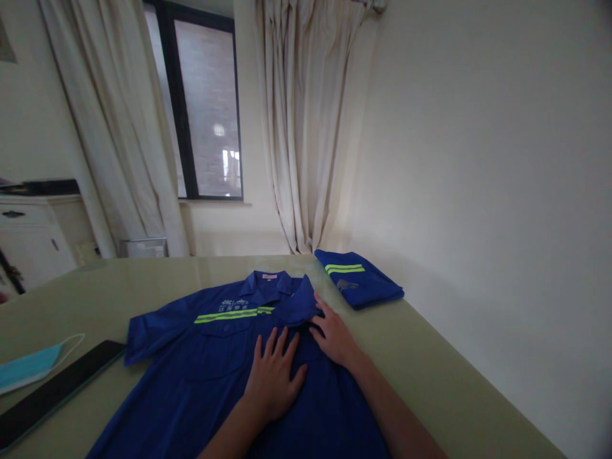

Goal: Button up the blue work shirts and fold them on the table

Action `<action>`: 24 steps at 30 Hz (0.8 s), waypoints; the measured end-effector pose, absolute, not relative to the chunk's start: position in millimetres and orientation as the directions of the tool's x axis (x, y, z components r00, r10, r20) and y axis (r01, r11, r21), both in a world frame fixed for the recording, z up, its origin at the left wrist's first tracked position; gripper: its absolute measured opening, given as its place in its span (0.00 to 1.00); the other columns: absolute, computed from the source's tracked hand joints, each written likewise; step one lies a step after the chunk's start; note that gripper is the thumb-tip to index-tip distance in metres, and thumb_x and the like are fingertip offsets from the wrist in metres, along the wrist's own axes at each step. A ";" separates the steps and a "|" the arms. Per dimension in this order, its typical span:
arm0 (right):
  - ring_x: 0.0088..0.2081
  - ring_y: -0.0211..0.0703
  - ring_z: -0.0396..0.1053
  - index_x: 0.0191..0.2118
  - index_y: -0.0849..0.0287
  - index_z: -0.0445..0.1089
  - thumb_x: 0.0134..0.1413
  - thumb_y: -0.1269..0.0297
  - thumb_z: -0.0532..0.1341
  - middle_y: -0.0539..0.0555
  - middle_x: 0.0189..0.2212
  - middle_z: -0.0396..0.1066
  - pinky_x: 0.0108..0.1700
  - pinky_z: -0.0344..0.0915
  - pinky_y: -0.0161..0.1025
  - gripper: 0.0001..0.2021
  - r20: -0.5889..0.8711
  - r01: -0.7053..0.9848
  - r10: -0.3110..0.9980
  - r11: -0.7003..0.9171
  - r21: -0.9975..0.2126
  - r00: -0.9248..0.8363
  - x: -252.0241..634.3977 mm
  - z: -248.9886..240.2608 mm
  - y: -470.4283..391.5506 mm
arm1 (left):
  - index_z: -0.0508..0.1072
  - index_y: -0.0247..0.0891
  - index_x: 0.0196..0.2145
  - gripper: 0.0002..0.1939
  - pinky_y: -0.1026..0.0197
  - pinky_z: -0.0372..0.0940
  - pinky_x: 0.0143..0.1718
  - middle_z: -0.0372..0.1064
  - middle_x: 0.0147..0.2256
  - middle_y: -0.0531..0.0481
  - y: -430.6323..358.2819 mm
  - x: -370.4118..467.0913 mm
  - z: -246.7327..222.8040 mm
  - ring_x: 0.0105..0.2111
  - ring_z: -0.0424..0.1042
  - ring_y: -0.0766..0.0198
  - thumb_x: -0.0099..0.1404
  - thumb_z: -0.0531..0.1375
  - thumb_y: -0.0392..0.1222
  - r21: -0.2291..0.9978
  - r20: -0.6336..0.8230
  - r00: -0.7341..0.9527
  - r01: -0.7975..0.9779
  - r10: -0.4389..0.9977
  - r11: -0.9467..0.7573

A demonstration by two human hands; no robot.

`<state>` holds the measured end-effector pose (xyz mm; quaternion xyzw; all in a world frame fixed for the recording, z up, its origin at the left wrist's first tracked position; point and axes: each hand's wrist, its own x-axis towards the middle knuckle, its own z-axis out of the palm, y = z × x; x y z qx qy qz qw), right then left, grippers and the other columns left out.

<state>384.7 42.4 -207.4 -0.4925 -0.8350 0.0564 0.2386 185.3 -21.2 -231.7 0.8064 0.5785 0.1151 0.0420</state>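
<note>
A blue short-sleeved work shirt (215, 363) is spread on the table, collar toward the far side. A yellow-green and grey stripe and white lettering cross its chest. My left hand (273, 376) rests flat on the shirt's front, fingers spread. At the shirt's right side, its sleeve (299, 306) is turned inward over the chest, partly raised. My right hand (337, 338) has its fingers closed at that sleeve's outer edge; the fingertips are partly hidden by cloth. The left sleeve (148, 331) lies stretched outward.
A folded blue garment (361, 280) with a similar stripe sits at the table's far right, near the wall. On the left are a light-blue face mask (31, 366) and a long dark flat object (62, 392). The greenish table (444, 376) borders the right wall.
</note>
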 end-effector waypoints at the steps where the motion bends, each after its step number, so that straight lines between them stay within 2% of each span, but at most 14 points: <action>1: 0.66 0.50 0.59 0.52 0.54 0.77 0.63 0.67 0.58 0.55 0.71 0.52 0.67 0.54 0.47 0.15 0.314 0.798 0.859 0.499 -0.339 -0.404 385.1 -208.4 41.7 | 0.55 0.49 0.70 0.35 0.29 0.37 0.68 0.48 0.72 0.45 -21.5 185.6 -231.1 0.72 0.44 0.41 0.71 0.45 0.63 0.204 0.137 0.303 0.923 0.943 -0.326; 4: 0.67 0.50 0.57 0.46 0.56 0.80 0.63 0.68 0.57 0.57 0.66 0.62 0.69 0.51 0.47 0.14 0.247 0.813 0.872 0.484 -0.323 -0.421 387.7 -210.5 40.5 | 0.59 0.46 0.69 0.34 0.30 0.39 0.68 0.54 0.70 0.43 -19.5 189.1 -227.8 0.70 0.47 0.40 0.70 0.47 0.61 0.217 0.152 0.284 0.925 0.947 -0.312; 7: 0.67 0.52 0.57 0.39 0.60 0.80 0.59 0.72 0.57 0.60 0.66 0.62 0.68 0.51 0.47 0.12 0.235 0.851 0.892 0.443 -0.282 -0.387 391.9 -210.8 40.3 | 0.56 0.42 0.70 0.36 0.31 0.44 0.66 0.63 0.65 0.39 -12.3 196.7 -222.1 0.66 0.57 0.40 0.69 0.51 0.55 0.229 0.194 0.225 0.936 0.955 -0.267; 10: 0.62 0.51 0.64 0.34 0.59 0.78 0.55 0.77 0.56 0.61 0.62 0.66 0.64 0.58 0.43 0.13 0.249 0.891 0.922 0.360 -0.277 -0.296 400.3 -211.8 42.0 | 0.55 0.47 0.71 0.33 0.33 0.47 0.65 0.68 0.59 0.39 -3.8 205.3 -219.3 0.61 0.64 0.44 0.71 0.50 0.53 0.224 0.249 0.211 0.937 0.945 -0.268; 13: 0.51 0.48 0.72 0.36 0.58 0.76 0.53 0.80 0.53 0.60 0.51 0.73 0.53 0.65 0.40 0.16 0.279 0.938 0.952 0.203 -0.280 -0.123 411.8 -213.9 43.7 | 0.64 0.50 0.66 0.29 0.34 0.46 0.66 0.64 0.61 0.39 -0.4 212.5 -222.6 0.63 0.60 0.43 0.72 0.50 0.58 0.220 0.274 0.226 0.931 0.935 -0.290; 16: 0.45 0.50 0.73 0.44 0.59 0.75 0.51 0.80 0.52 0.60 0.43 0.74 0.48 0.67 0.41 0.19 0.313 0.959 0.950 0.095 -0.267 -0.007 418.7 -213.4 42.8 | 0.70 0.46 0.62 0.25 0.39 0.51 0.66 0.65 0.58 0.40 -1.4 217.2 -226.8 0.60 0.63 0.46 0.72 0.51 0.54 0.226 0.301 0.264 0.914 0.916 -0.337; 18: 0.51 0.50 0.71 0.52 0.59 0.73 0.49 0.80 0.53 0.61 0.49 0.74 0.54 0.64 0.41 0.25 0.364 0.951 0.929 0.167 -0.259 -0.064 418.5 -211.7 41.0 | 0.71 0.45 0.60 0.23 0.44 0.56 0.64 0.67 0.56 0.42 0.1 215.3 -226.6 0.57 0.66 0.50 0.72 0.52 0.50 0.245 0.304 0.326 0.881 0.895 -0.404; 20: 0.61 0.49 0.63 0.60 0.57 0.68 0.51 0.78 0.54 0.58 0.60 0.68 0.63 0.57 0.43 0.30 0.386 0.918 0.898 0.319 -0.235 -0.213 415.7 -211.0 39.2 | 0.69 0.45 0.61 0.23 0.49 0.60 0.61 0.68 0.56 0.43 6.5 202.7 -222.8 0.56 0.68 0.53 0.72 0.52 0.48 0.273 0.302 0.359 0.855 0.883 -0.441; 22: 0.66 0.51 0.57 0.66 0.54 0.64 0.60 0.69 0.56 0.56 0.67 0.60 0.67 0.52 0.47 0.28 0.316 0.896 0.896 0.387 -0.218 -0.311 412.3 -212.4 38.1 | 0.68 0.42 0.62 0.23 0.52 0.62 0.60 0.70 0.56 0.42 17.0 173.3 -216.3 0.56 0.69 0.54 0.73 0.50 0.46 0.281 0.311 0.300 0.878 0.902 -0.389; 24: 0.65 0.55 0.60 0.65 0.56 0.66 0.66 0.56 0.55 0.59 0.67 0.60 0.66 0.54 0.50 0.24 0.214 0.918 0.934 0.332 -0.216 -0.287 408.6 -214.6 38.1 | 0.71 0.35 0.58 0.22 0.52 0.62 0.60 0.71 0.56 0.38 26.9 126.2 -210.5 0.56 0.69 0.53 0.74 0.47 0.42 0.233 0.327 0.136 0.947 0.935 -0.220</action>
